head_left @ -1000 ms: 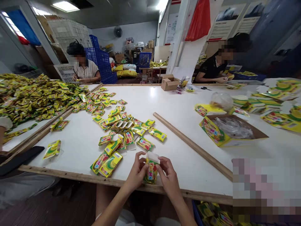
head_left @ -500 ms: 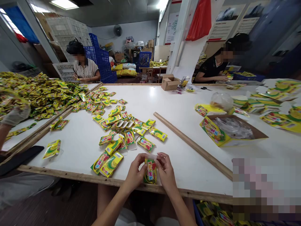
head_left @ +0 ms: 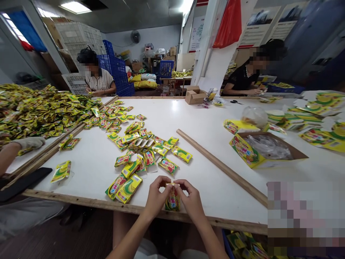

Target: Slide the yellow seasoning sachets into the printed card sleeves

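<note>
A small green-and-yellow printed box (head_left: 173,200) stands upright at the front edge of the white table, between my two hands. My left hand (head_left: 158,194) pinches its top left side, thumb in front and fingers behind. On the top right, my right hand (head_left: 189,196) pinches it in the same way. Thumbs and fingertips meet over the box's top edge and hide the flap there. Just left of my left hand lie two yellow boxes (head_left: 128,188) side by side. Behind them spreads a loose heap of similar boxes (head_left: 144,142), several with open white flaps.
A wooden strip (head_left: 215,162) crosses the table on my right, with an open display box (head_left: 248,151) of clear plastic beyond it. A large pile of packets (head_left: 48,111) fills the left. A gloved hand (head_left: 28,142) of a co-worker is there; two people sit across.
The white top flap that stood up between my fingers is now folded down under my fingertips. My hands have drawn closer together. The co-worker's gloved hand at left has moved lower and right.
</note>
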### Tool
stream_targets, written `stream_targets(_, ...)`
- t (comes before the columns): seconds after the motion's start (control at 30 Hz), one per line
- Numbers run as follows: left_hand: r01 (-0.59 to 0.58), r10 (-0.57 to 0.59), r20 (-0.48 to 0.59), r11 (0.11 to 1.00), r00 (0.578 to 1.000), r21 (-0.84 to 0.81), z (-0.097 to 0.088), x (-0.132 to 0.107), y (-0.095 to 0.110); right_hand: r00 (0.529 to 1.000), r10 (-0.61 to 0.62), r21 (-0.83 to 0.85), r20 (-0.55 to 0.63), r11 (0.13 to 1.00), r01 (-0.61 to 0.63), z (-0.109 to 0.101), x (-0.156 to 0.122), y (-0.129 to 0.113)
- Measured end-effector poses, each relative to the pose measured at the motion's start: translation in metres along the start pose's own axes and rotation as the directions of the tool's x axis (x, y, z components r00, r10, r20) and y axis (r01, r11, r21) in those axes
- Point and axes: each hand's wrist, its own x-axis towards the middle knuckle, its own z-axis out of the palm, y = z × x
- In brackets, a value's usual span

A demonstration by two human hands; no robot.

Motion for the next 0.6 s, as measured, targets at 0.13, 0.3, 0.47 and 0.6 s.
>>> stream_targets(0.13,0.055,-0.055,-0.01,0.998,0.998,-0.012,0.002,0.005,-0.001,1.0,0.025,0.028,-0.003,0.999,-0.025,-0.001,0.005,-0.002)
stream_targets(0.3,0.099,-0.098,0.015,0.988,0.995,-0.122,0.002,0.003,-0.005,0.998,0.028,0.069,0.063,0.997,-0.032,-0.005,0.005,0.0)
stream_targets(0.47,0.025,-0.021,0.044,0.996,0.999,-0.08,-0.003,-0.005,-0.012,0.996,0.021,0.085,0.091,0.996,-0.028,-0.006,-0.003,0.004)
stream_targets(0.6,-0.062,0.064,0.042,0.997,0.997,-0.036,-0.005,-0.009,-0.014,1.0,0.025,0.106,0.002,0.994,-0.025,-0.005,-0.011,0.011)
